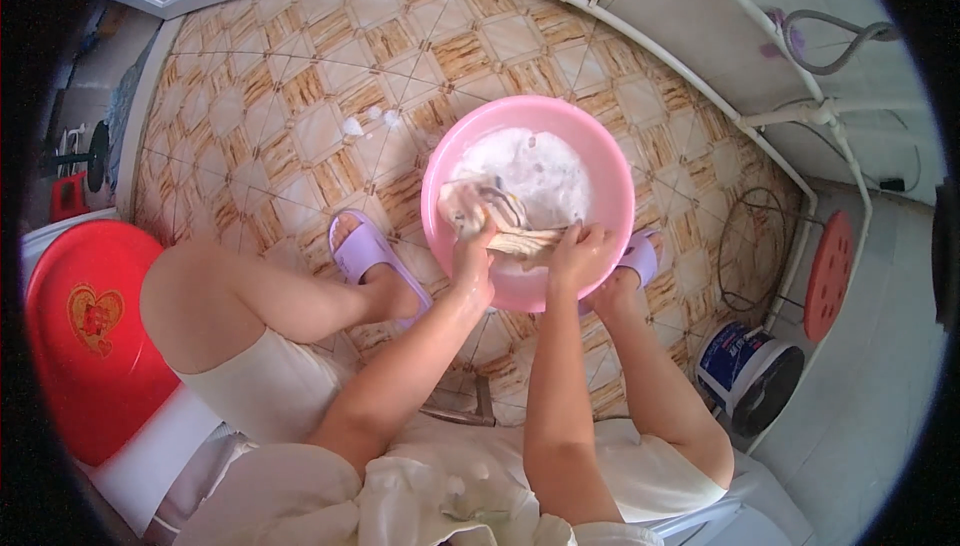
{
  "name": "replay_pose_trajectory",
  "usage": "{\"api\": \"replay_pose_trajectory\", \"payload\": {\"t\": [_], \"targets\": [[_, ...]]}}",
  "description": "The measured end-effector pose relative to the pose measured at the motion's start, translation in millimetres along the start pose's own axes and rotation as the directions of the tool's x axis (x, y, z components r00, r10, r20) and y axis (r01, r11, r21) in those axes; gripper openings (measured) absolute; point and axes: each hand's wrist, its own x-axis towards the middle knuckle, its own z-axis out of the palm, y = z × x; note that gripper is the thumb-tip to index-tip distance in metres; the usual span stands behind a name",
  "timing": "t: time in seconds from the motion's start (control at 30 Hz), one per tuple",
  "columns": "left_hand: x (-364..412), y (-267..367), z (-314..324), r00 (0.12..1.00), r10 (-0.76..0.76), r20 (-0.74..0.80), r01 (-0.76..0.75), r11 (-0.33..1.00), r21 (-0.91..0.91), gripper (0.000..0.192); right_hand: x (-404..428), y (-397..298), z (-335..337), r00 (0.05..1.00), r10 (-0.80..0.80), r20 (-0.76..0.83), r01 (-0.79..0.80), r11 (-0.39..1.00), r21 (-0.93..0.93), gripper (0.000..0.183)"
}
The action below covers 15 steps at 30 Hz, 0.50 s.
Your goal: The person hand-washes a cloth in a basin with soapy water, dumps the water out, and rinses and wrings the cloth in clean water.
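Observation:
A pink plastic basin (529,107) stands on the tiled floor between my feet, with white suds (536,163) spread over the water in it. Both hands are inside its near half, gripping a wet cream cloth (521,240) with darker stripes. My left hand (474,257) has hold of one side, where more of the cloth bunches up toward the basin's left wall. On the other side, my right hand (581,253) grips the cloth, fingers curled over it. Between the two hands the fabric is drawn into a twisted, roughly level strand. Its lower folds are hidden by suds and fingers.
Purple slippers (371,250) are on my feet either side of the basin. At left leans a red plastic basin (94,396). To the right are a dark blue and white bucket (739,373), a red perforated stool seat (829,276) and white pipes (660,58) along the wall. Foam flecks (352,126) dot the tiles.

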Motion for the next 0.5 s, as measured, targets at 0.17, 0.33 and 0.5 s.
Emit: {"api": "replay_pose_trajectory", "payload": {"t": [0.17, 0.33, 0.5], "targets": [[38, -17, -21, 0.985, -0.144, -0.096, 0.147, 0.989, 0.026, 0.041, -18, -4, 33, 0.697, -0.669, 0.259, 0.717, 0.651, -0.248, 0.048], [45, -21, -19, 0.983, -0.114, -0.142, 0.112, 0.993, -0.022, 0.042, -25, 8, 76, 0.708, -0.529, 0.468, 0.690, 0.658, -0.300, 0.058], [60, -11, -35, 0.973, -0.184, -0.139, 0.194, 0.979, 0.065, 0.067, 5, -18, 67, 0.580, -0.147, 0.801, 0.406, 0.905, -0.127, 0.057]]}}
